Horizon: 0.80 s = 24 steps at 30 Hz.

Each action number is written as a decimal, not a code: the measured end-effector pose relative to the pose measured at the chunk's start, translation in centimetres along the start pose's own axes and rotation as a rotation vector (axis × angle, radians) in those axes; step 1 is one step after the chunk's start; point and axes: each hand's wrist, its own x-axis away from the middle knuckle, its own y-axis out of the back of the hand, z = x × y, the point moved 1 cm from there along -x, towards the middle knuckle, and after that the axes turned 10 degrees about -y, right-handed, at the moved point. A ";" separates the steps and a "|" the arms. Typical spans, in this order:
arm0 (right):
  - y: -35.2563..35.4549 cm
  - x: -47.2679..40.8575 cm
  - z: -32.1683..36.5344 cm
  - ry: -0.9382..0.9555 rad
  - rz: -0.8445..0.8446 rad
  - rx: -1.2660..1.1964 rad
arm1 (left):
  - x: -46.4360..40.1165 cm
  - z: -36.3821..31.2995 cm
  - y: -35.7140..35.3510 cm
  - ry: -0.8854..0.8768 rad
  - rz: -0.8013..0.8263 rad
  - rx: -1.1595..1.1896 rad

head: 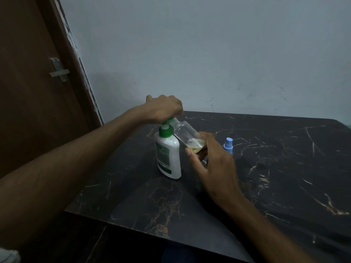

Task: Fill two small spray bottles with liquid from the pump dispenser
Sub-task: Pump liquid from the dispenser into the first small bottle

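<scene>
A white pump dispenser [168, 158] with a green pump head stands on the dark marble table [284, 168]. My left hand [164, 108] lies on top of the pump head, fingers curled over it. My right hand [212, 162] grips the base of a small clear bottle [187, 134], tilted with its open neck at the pump's nozzle. A little yellowish liquid sits in the bottle's low end. Just behind my right hand stands a blue spray top [228, 146], its lower part hidden by my hand.
The table's near-left corner [65, 211] is close to my left forearm. A brown door [38, 82] with a metal latch stands at the left. A pale wall runs behind the table.
</scene>
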 end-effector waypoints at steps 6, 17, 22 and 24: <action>0.0 -0.1 0.0 0.013 -0.006 -0.001 | -0.1 0.3 -0.3 0.007 0.000 -0.005; -0.2 -0.1 -0.2 0.007 0.029 0.024 | 0.1 0.1 0.0 -0.027 0.029 -0.037; -0.2 -0.1 -0.1 -0.014 0.000 -0.013 | 0.1 -0.1 0.1 -0.027 0.025 -0.055; 0.0 -0.1 0.0 -0.036 -0.011 -0.036 | 0.1 0.0 -0.2 -0.022 0.032 -0.064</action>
